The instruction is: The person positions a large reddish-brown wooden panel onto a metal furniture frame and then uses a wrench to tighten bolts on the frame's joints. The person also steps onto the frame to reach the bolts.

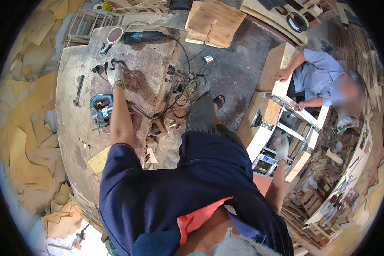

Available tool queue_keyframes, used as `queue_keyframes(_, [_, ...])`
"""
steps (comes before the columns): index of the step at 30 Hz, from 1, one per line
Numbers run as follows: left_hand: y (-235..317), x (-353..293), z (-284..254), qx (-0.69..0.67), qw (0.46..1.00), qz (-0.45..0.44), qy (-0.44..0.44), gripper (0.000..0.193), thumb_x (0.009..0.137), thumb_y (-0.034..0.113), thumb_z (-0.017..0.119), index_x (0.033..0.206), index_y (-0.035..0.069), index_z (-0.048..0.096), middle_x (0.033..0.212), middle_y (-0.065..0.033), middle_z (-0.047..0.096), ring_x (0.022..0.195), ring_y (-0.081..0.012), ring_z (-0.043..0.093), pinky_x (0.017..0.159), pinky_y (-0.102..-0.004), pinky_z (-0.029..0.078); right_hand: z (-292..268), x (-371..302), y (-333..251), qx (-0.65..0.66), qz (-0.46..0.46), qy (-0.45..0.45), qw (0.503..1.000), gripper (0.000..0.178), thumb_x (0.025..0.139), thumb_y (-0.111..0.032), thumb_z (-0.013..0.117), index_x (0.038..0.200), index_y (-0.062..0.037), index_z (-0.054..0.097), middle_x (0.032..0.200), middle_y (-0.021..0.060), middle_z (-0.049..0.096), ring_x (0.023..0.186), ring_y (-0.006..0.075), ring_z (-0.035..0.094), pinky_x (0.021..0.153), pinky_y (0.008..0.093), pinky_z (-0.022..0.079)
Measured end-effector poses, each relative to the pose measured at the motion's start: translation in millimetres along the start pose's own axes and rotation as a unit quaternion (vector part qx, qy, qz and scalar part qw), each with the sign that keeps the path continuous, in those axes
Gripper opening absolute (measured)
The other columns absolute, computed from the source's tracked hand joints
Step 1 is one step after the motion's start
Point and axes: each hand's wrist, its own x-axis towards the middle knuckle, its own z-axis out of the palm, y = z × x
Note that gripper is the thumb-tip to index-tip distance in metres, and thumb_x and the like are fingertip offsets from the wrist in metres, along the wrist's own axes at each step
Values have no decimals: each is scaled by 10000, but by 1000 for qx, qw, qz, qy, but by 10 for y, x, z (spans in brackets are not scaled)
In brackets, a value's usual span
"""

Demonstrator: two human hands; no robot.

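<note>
My gloved left hand (114,73) reaches out over a worn wooden workbench (72,128) and closes on a black power cable (117,62) near its plug. Just below my forearm lies a blue and grey jigsaw (101,109). My gloved right hand (281,146) is stretched out to the right and rests on the rail of an aluminium ladder (292,132) lying beside pale wooden boards. Its fingers are too small in view to tell whether they grip the rail.
A corded power tool (143,36) with a round disc (114,34) lies at the bench's far end, and a dark metal bar (78,89) at its left. Tangled cables (183,85) cover the floor. Plywood sheets (215,21) lie beyond. A seated person (320,77) holds a wooden box at right.
</note>
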Motion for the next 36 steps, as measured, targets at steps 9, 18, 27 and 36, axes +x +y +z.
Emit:
queue_keyframes(9, [1702, -2353, -680, -264, 928, 245, 93, 405, 873, -14, 580, 1272, 41, 532, 1059, -58, 603, 876, -140, 570, 792, -273, 478, 466, 508, -3428, 228, -112, -147, 956, 365, 1068, -152, 566, 1383, 31, 581, 1126, 128, 701, 973, 191, 696, 896, 324, 569])
queue_keyframes(18, [2855, -3597, 596, -107, 709, 430, -548, 500, 727, 185, 741, 1183, 60, 577, 1107, -171, 631, 1020, -421, 642, 896, -454, 528, 988, 426, -3982, 553, 100, -258, 786, 404, 1071, -337, 500, 1342, -51, 589, 1290, 125, 666, 1165, 244, 649, 1048, 414, 507])
queue_keyframes(27, [2520, -3764, 1189, -1, 653, 529, -542, 503, 849, 331, 727, 1278, 103, 599, 1227, -176, 610, 1146, -396, 618, 1011, -490, 482, 81, 1919, -1863, 619, 160, -71, 766, 156, 986, -236, 641, 904, -107, 612, 840, 53, 630, 857, 247, 621, 921, 459, 522])
queue_keyframes(36, [657, -3420, 1125, 291, 819, 277, -410, 548, 908, 449, 682, 1321, 104, 577, 1251, -198, 647, 1126, -398, 653, 909, -504, 532, -652, 3156, -265, 426, 255, -55, 866, 222, 1051, -326, 540, 1178, -192, 663, 887, 18, 638, 772, 210, 586, 748, 459, 503])
